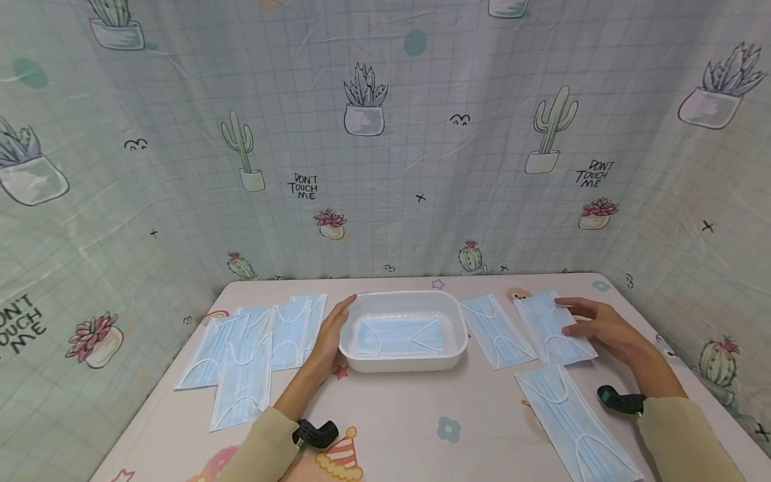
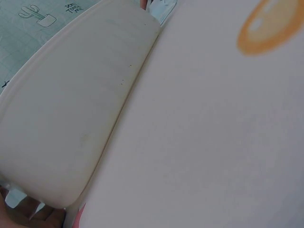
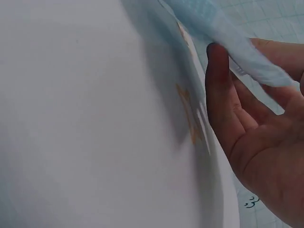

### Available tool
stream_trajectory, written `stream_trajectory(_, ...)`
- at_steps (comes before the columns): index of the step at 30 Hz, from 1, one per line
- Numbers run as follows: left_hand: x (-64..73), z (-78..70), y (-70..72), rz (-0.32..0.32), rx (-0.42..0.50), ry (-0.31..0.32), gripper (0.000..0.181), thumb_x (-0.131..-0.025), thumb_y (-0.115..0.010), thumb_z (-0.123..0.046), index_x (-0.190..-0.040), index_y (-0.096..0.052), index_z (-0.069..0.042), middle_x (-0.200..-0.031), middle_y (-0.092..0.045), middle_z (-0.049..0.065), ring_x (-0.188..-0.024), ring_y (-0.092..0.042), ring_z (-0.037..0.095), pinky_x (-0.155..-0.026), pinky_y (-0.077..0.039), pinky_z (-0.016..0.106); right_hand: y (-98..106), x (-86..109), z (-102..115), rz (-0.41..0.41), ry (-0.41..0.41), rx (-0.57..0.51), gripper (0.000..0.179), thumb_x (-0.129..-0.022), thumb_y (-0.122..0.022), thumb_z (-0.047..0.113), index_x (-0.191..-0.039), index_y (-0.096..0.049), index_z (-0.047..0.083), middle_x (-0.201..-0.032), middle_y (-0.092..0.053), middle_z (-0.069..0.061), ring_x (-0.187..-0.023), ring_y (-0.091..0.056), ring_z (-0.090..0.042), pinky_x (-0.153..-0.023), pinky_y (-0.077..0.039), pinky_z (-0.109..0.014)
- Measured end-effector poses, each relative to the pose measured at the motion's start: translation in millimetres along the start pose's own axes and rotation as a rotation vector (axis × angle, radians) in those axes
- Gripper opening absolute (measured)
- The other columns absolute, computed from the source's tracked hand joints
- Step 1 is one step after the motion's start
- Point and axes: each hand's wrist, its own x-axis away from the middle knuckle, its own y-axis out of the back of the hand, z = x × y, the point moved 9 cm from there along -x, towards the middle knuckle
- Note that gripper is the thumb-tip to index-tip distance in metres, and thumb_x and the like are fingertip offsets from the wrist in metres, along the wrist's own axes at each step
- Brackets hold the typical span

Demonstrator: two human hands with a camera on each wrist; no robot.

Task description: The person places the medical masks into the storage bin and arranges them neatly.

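Note:
A white plastic container (image 1: 403,365) stands mid-table with a blue face mask (image 1: 397,337) flat inside. My left hand (image 1: 330,335) rests against the container's left side, fingers stretched along it up to the rim; the left wrist view shows fingertips (image 2: 45,216) by the container's end wall. To the right, my right hand (image 1: 608,329) pinches a blue face mask (image 1: 551,325) near its right edge. Up close, that mask (image 3: 247,57) runs between the thumb and the fingers, and its held end is bent up from the table.
On the left lie several overlapping face masks (image 1: 243,381). Another mask (image 1: 496,331) lies just right of the container, and one more mask (image 1: 572,422) is nearer the front right. A patterned curtain (image 1: 385,167) hangs behind the pale printed table (image 1: 397,428) and along its sides.

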Motion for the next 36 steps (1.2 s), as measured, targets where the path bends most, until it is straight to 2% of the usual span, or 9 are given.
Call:
stream_trajectory(3,0.1,0.5,0.8,-0.002,-0.003,0.005,0.048,-0.113,-0.031,-0.028,-0.159,-0.040,-0.018,-0.168,-0.034,0.007,-0.159,-0.024,0.031,-0.130,-0.014,0.055,-3.1,-0.4,3.5,0.023,0.040,0.001,0.075,-0.093,-0.072,0.014,-0.159,-0.037,0.006,-0.167,-0.019,-0.032,-0.148,-0.027,-0.056,-0.115,-0.036,-0.068)
stream_trajectory(7,0.4,0.1,0.6,0.005,-0.012,0.002,0.050,-0.113,-0.030,-0.029,-0.161,-0.036,-0.015,-0.168,-0.033,0.008,-0.159,-0.023,0.032,-0.130,-0.013,0.056,-6.1,-1.1,7.4,0.048,0.064,-0.031,0.068,-0.092,-0.066,0.003,-0.156,-0.042,0.006,-0.170,-0.013,-0.030,-0.152,-0.013,-0.057,-0.117,-0.021,-0.076)
stream_trajectory(10,0.7,0.0,0.2,0.006,-0.016,0.005,0.050,-0.113,-0.030,-0.029,-0.161,-0.036,-0.015,-0.168,-0.033,0.008,-0.159,-0.023,0.032,-0.130,-0.013,0.056,-6.5,-1.6,8.2,0.045,0.055,-0.034,0.065,-0.091,-0.060,-0.003,-0.154,-0.044,0.003,-0.171,-0.011,-0.028,-0.154,-0.006,-0.057,-0.116,-0.013,-0.080)
stream_trajectory(17,-1.0,1.3,1.0,0.005,-0.018,0.008,0.050,-0.113,-0.029,-0.029,-0.161,-0.037,-0.016,-0.169,-0.032,0.007,-0.159,-0.022,0.031,-0.130,-0.012,0.055,-5.7,-1.0,5.4,0.026,0.001,-0.034,0.061,-0.092,-0.054,-0.003,-0.152,-0.047,0.003,-0.171,-0.007,-0.028,-0.154,0.000,-0.059,-0.115,-0.006,-0.082)
stream_trajectory(20,-1.3,1.9,1.1,0.005,-0.018,0.008,0.050,-0.113,-0.029,-0.029,-0.161,-0.037,-0.016,-0.169,-0.032,0.007,-0.159,-0.022,0.032,-0.130,-0.012,0.056,-5.2,-0.9,6.1,0.018,0.001,-0.020,0.056,-0.098,-0.058,0.007,-0.152,-0.045,0.001,-0.170,-0.009,-0.029,-0.154,-0.002,-0.059,-0.115,-0.007,-0.081)
stream_trajectory(24,-0.9,0.6,0.1,0.013,-0.010,-0.002,0.050,-0.113,-0.029,-0.029,-0.161,-0.035,-0.015,-0.169,-0.032,0.007,-0.159,-0.022,0.032,-0.130,-0.013,0.055,-3.1,-2.4,6.9,0.003,0.015,-0.012,0.067,-0.097,-0.069,0.021,-0.154,-0.041,-0.002,-0.169,-0.009,-0.031,-0.154,-0.004,-0.059,-0.116,-0.007,-0.081)
stream_trajectory(30,-0.7,-0.2,-0.4,0.019,0.003,-0.009,0.050,-0.114,-0.029,-0.029,-0.161,-0.035,-0.014,-0.168,-0.033,0.008,-0.159,-0.023,0.032,-0.130,-0.013,0.056,2.0,-4.8,2.2,-0.015,-0.003,-0.022,0.080,-0.088,-0.079,0.015,-0.156,-0.038,0.000,-0.170,-0.005,-0.031,-0.153,-0.002,-0.060,-0.116,-0.008,-0.080)
stream_trajectory(36,-0.6,1.1,0.1,0.010,0.001,0.000,0.049,-0.113,-0.030,-0.029,-0.160,-0.037,-0.016,-0.168,-0.034,0.008,-0.159,-0.024,0.032,-0.130,-0.014,0.055,4.3,-4.4,1.6,-0.054,-0.028,-0.041,0.084,-0.085,-0.082,0.013,-0.156,-0.039,0.001,-0.171,-0.001,-0.029,-0.153,0.002,-0.059,-0.119,-0.006,-0.078)
